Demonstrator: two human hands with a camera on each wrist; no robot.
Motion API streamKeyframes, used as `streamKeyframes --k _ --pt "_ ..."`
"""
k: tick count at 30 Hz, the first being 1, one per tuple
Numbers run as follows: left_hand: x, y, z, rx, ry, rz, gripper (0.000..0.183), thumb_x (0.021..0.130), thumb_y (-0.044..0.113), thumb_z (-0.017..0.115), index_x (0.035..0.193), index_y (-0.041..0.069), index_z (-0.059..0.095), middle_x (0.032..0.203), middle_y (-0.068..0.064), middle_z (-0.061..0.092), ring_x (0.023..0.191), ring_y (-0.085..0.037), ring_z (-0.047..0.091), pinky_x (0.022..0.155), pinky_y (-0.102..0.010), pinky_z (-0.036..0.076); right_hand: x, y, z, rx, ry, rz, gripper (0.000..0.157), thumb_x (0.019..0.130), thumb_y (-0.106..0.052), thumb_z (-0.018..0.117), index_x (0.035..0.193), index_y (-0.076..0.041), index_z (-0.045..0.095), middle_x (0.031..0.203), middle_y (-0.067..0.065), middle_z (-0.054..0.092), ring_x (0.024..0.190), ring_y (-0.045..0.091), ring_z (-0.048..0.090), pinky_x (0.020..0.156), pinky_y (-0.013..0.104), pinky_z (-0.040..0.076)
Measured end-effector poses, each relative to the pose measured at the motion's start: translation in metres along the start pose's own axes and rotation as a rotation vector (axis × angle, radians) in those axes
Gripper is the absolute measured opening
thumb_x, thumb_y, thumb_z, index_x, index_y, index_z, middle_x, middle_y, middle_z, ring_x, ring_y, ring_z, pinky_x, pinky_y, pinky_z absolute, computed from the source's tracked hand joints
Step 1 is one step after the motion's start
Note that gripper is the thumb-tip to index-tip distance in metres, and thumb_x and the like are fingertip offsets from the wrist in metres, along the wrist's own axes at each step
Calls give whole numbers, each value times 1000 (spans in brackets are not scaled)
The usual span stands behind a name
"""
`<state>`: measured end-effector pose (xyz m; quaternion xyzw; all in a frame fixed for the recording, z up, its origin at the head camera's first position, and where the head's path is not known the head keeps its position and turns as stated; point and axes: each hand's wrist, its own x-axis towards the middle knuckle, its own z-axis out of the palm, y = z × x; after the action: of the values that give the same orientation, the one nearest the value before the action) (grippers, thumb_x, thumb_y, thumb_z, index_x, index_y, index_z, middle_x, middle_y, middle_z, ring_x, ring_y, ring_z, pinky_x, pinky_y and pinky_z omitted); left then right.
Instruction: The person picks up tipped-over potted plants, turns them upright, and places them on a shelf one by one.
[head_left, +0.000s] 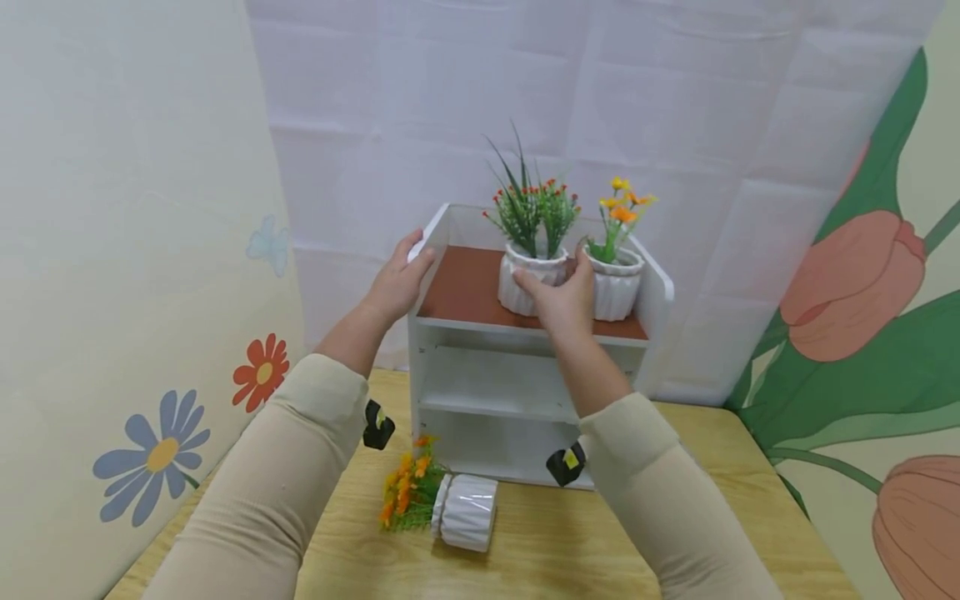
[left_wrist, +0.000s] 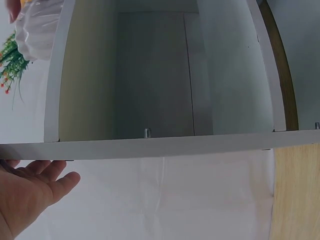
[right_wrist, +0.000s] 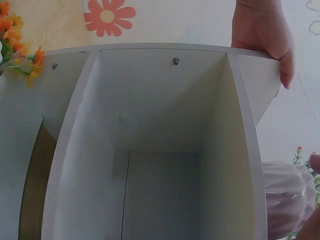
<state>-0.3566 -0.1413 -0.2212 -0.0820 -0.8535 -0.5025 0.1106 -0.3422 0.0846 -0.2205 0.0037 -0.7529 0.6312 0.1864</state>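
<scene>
Head view: the red-flowered pot (head_left: 516,296) stands upright on the brown top (head_left: 465,287) of the white shelf (head_left: 491,379), near the middle; the right hand (head_left: 566,300) is clamped on its right side, thumb across the front, the other fingers reaching into the gap beside the yellow-flowered pot (head_left: 617,292); that second pot is upright too, just to the right, close to the shelf's right wall; the left hand (head_left: 400,283) grips the top of the left wall, and the right wrist view shows a digit hooked over that edge; below the top, the shelf has two compartments, one above the other; in front of it, toward the left, the orange-flowered pot (head_left: 467,512) lies on its side on the wooden table (head_left: 570,550), its blooms pointing left; a pale cloth (head_left: 420,125) hangs behind; painted daisies (head_left: 161,454) mark the left side, large tulips (head_left: 851,279) the right; both sleeves (head_left: 266,467) are beige.
</scene>
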Motion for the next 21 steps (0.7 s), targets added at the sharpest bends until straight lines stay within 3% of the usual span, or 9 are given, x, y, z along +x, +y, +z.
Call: streamKeyframes --k 4,10,21 --pt "1 -1 0 -4 2 0 63 104 43 30 159 22 9 157 -21 29 138 -41 36 111 -61 32 -6 5 -6 -1 -35 9 103 80 -32 81 157 -14 14 161 6 27 149 19 23 120 30 26" --pt "2 -1 0 0 0 1 63 104 43 30 159 22 9 158 -20 28 141 -40 33 113 -60 29 -17 14 -17 -63 -62 27 96 82 -33 79 156 -14 21 160 11 27 147 25 28 119 38 30" --pt "1 0 -1 -3 -5 1 63 104 45 30 159 24 9 158 -20 28 140 -39 34 113 -60 30 -33 25 -30 -15 -144 -8 91 85 -26 77 155 -12 20 161 6 25 147 24 30 120 37 27"
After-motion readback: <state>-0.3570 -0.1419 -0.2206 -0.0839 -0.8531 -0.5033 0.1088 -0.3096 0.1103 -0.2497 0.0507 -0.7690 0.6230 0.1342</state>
